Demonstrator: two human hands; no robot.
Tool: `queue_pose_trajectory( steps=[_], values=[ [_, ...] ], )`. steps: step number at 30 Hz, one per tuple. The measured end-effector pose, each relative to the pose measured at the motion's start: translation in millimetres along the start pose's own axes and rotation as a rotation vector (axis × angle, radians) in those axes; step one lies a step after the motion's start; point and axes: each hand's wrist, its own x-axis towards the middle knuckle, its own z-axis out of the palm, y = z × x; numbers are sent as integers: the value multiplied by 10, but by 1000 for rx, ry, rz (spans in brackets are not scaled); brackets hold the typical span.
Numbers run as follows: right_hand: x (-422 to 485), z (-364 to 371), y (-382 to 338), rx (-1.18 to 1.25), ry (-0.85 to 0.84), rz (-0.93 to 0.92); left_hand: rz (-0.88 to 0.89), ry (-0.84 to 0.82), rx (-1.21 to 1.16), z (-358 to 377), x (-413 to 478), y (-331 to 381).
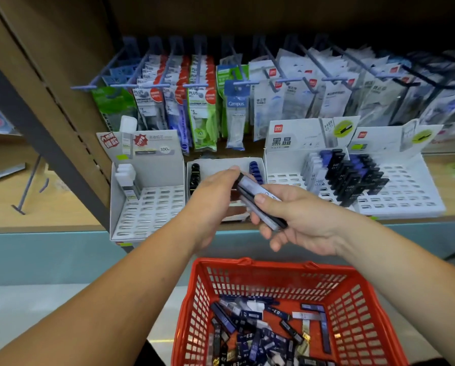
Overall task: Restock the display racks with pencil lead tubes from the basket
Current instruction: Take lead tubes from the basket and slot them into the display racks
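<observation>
Fingers of the right hand clamp pencil lead tubes slanting far-left to near-right; left hand pinches the far end.

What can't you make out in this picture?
Head view only.
Tubes gripped by left hand and right hand: count unclear inside the grip.
Middle rack: floor hidden behind the hands.
Basket: front cut off by bottom edge.
Hanging packets, far right: print blurred.

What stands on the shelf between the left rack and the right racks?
A white box holding black tubes at its left, blue tubes at its right; head view.
</observation>
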Motion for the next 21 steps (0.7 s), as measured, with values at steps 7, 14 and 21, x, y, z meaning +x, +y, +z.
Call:
queue_pose_trajectory(
  steps=[7,14,21],
  values=[
    [-98,-254,97,-67,100,37,43,160,-137,-116,113,6],
    [-120,-358,130,63,242,-26,28,42,-140,18,63,-39],
    [-152,-482,181,125,155,15,-14,73,6,269,50,-23]
  ],
)
